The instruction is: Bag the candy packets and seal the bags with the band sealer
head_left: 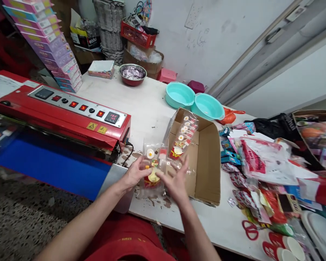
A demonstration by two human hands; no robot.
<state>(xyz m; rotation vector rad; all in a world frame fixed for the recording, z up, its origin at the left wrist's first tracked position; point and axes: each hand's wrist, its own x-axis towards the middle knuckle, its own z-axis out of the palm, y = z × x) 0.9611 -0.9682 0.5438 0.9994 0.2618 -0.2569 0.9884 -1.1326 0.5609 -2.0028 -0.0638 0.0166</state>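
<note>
A clear plastic packet point(153, 163) with a small egg piece, a red-and-white piece and a red-and-yellow piece inside is held between both hands near the table's front edge. My left hand point(134, 174) pinches its left side. My right hand point(176, 179) has its thumb on the packet's right side, with the other fingers spread beside the box. Just right of the packet, an open cardboard box point(208, 159) holds a row of similar packets point(183, 137) along its left side.
On the left stands a red sealing machine point(57, 112) with a blue belt point(51, 163). Two turquoise basins point(180, 95) and a metal bowl point(132, 74) are behind. Piled wrappers point(260, 159), red scissors point(250, 230) and paper cups point(282, 246) lie to the right.
</note>
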